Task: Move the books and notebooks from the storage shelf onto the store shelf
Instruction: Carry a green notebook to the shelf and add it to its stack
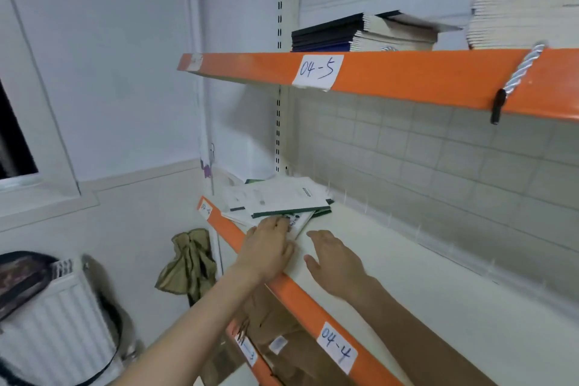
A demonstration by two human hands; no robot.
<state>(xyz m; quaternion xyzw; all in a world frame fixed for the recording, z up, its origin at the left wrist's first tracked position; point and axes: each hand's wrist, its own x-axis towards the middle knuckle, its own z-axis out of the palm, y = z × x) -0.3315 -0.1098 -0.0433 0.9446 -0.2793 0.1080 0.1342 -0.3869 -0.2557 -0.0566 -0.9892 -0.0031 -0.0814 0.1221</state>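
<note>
A loose pile of white notebooks with dark green spines [282, 197] lies at the left end of the shelf labelled 04-4 [407, 260]. My left hand [269, 247] lies flat over the shelf's orange front edge, fingertips touching the nearest notebook of the pile. My right hand [332, 260] hovers open just right of it, above the white shelf board, holding nothing. On the upper shelf labelled 04-5 [407, 72] sit a low stack of dark-covered notebooks [329, 34] and a taller stack of pale books [526, 6].
A white rope with a black tip [517, 72] hangs over the upper shelf's edge. Brown cardboard [275, 323] fills the shelf below. A white radiator [56, 316] and an olive cloth [191, 260] stand left by the wall; a window [12, 141] is further left.
</note>
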